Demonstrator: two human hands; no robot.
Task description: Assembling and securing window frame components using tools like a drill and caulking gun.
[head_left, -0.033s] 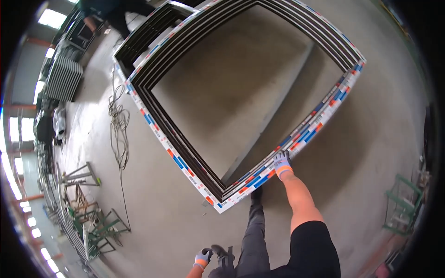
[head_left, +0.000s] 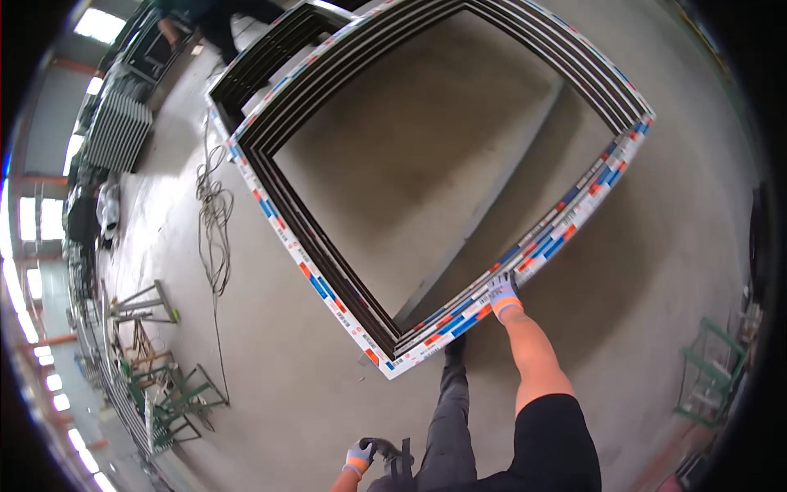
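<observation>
A stack of large rectangular dark frames [head_left: 283, 215], like window or door frames, stands ahead of me, its outer sides covered in white, blue and orange printed film. My right hand [head_left: 504, 293], in a grey-purple glove with an orange cuff, grips the top edge of its near right side, fingers curled over the film-covered profile. My left hand [head_left: 358, 456], gloved alike, hangs low beside my left leg, away from the stack. Its dark-tipped fingers are curled with nothing visible in them, just in front of my dark shoe [head_left: 384, 448].
A long grey bar [head_left: 484, 209] runs diagonally inside the frames' opening. A tangled cable [head_left: 215, 238] lies on the floor to the left. Green metal stands [head_left: 193, 398] are at the lower left, another green stand [head_left: 709, 373] at the right. Another person [head_left: 215, 29] works at the far left.
The whole view has shifted slightly, so the frames sit a little farther right and lower. My left shoe now shows closer to my left hand. The right hand keeps its hold.
</observation>
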